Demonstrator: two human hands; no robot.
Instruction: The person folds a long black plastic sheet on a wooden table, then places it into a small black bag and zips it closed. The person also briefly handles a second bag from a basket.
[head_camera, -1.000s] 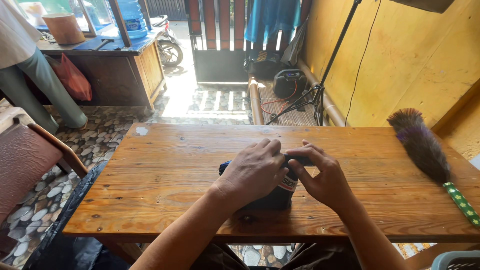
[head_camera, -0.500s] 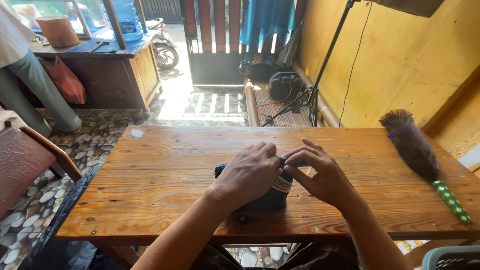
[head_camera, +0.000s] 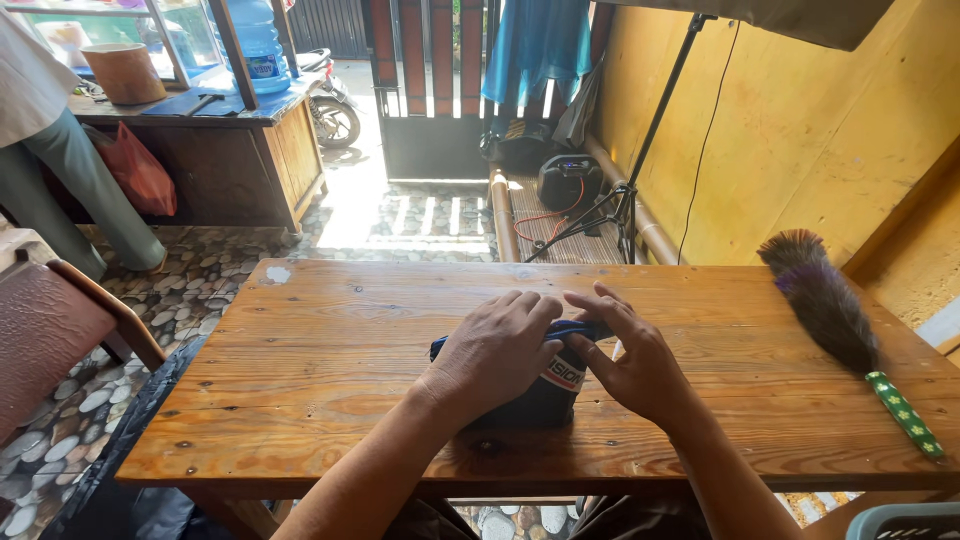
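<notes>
left hand (head_camera: 492, 352) and right hand (head_camera: 632, 362) press one dark cloth (head_camera: 545, 395); one duster (head_camera: 825, 300)

Both hands pressed a dark folded cloth (head_camera: 545, 390) on the wooden table (head_camera: 330, 350): left hand (head_camera: 495, 350) on top, right hand (head_camera: 635, 360) beside it.

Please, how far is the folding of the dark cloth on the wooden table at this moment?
The dark blue-and-black cloth already lies as a small compact bundle on the wooden plank table, so most folding looks done. In hand: the left hand presses flat on top, and the right hand pinches its right edge. Probably only the last tuck is left. The feather duster lies untouched.
</notes>
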